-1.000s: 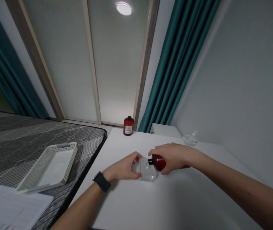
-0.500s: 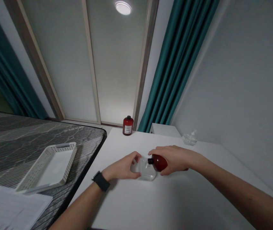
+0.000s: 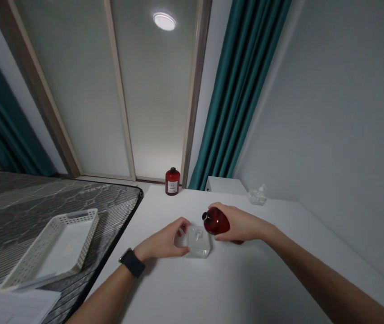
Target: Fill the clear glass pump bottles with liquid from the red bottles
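My right hand is wrapped round a dark red bottle that lies tilted, its uncapped black neck pointing left and slightly up. Just left of that neck, on the white table, stands a clear, square glass bottle with a small round opening in its top. The fingers and thumb of my left hand curve round the glass bottle's left side and hold it. On that wrist is a black watch. The red bottle's mouth is apart from the glass opening. Part of the red bottle's body is hidden in my palm.
A second red bottle, labelled and capped, stands at the table's far edge. A clear glass piece sits at the back right by the wall. To the left, a white perforated basket and papers lie on a grey surface.
The red bottle's neck has lifted off the glass bottle's top and tipped back upward. My left hand still holds the glass bottle. The whole view has shifted a little.
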Action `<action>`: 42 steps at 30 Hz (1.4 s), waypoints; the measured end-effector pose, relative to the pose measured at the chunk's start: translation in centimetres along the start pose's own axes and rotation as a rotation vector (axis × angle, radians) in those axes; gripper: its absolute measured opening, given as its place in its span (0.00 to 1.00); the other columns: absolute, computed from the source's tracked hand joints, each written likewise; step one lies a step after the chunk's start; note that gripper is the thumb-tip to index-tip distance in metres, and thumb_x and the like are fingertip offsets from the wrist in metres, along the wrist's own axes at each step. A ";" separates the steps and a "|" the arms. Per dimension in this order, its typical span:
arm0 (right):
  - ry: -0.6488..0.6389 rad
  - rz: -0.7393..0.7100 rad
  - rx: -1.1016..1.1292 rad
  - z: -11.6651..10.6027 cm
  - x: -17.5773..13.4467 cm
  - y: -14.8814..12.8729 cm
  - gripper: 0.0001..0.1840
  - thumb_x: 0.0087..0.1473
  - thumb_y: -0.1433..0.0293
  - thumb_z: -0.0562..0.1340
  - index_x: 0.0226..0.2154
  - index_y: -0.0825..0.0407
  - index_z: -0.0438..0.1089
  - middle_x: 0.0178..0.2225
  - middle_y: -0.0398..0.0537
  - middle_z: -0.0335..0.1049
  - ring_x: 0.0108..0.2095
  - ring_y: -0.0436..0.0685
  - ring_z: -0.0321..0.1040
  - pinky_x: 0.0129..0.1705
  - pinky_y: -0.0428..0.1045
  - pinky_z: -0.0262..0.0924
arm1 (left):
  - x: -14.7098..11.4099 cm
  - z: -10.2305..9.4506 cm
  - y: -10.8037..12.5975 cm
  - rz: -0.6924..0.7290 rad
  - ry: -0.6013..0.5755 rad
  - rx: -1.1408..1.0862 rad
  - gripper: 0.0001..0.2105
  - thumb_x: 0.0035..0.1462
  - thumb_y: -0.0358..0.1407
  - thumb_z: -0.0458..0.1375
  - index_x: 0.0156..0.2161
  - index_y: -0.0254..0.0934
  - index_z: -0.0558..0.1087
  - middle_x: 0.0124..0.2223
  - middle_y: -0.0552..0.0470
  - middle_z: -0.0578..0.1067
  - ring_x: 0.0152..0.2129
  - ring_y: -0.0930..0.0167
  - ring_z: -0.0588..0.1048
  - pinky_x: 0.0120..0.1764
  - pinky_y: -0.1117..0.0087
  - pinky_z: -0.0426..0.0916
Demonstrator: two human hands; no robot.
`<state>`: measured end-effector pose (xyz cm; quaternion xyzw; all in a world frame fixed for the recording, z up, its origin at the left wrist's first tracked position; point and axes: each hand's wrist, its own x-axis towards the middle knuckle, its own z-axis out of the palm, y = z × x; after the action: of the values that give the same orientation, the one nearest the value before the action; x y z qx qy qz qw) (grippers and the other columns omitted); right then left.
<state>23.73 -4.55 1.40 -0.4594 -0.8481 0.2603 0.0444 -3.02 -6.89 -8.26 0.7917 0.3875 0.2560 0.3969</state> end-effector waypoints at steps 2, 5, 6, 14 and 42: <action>0.081 0.017 0.046 1.2 0.0 0.7 0.38 0.43 0.61 0.71 0.56 0.46 0.61 0.50 0.54 0.70 0.52 0.67 0.67 0.51 0.57 0.63 | 0.0 0.0 -0.1 0.006 -0.001 0.000 0.24 0.48 0.33 0.65 0.50 0.38 0.64 0.49 0.47 0.72 0.43 0.63 0.71 0.49 0.58 0.68; 0.252 0.004 0.148 3.2 0.4 2.3 0.36 0.43 0.64 0.70 0.55 0.46 0.61 0.52 0.52 0.67 0.53 0.65 0.66 0.53 0.59 0.62 | 0.0 0.1 -0.4 0.007 0.002 -0.001 0.23 0.48 0.33 0.64 0.50 0.38 0.64 0.49 0.46 0.71 0.43 0.63 0.71 0.50 0.58 0.68; 0.324 -0.017 0.196 3.8 0.6 2.8 0.37 0.42 0.65 0.70 0.55 0.46 0.60 0.55 0.52 0.65 0.54 0.64 0.65 0.55 0.59 0.61 | 0.0 0.1 -0.5 0.008 0.003 -0.003 0.23 0.48 0.33 0.64 0.49 0.38 0.64 0.49 0.46 0.71 0.43 0.63 0.71 0.50 0.58 0.68; 0.567 -0.039 0.608 5.7 3.5 6.1 0.36 0.44 0.63 0.66 0.55 0.49 0.55 0.57 0.54 0.65 0.56 0.61 0.65 0.62 0.58 0.56 | 0.2 0.0 -0.4 0.010 -0.012 -0.003 0.22 0.47 0.32 0.64 0.48 0.38 0.65 0.49 0.47 0.72 0.44 0.62 0.71 0.50 0.57 0.66; 0.681 -0.001 0.583 8.4 9.3 7.7 0.43 0.47 0.61 0.66 0.61 0.49 0.50 0.59 0.55 0.64 0.58 0.61 0.64 0.61 0.58 0.57 | 0.1 0.0 -0.6 -0.013 -0.008 -0.003 0.23 0.47 0.31 0.64 0.49 0.38 0.64 0.49 0.47 0.71 0.43 0.63 0.71 0.49 0.58 0.67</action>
<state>21.55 2.99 -11.04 -0.4866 -0.6765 0.3223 0.4491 -3.19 -6.61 -8.75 0.7896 0.3904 0.2508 0.4015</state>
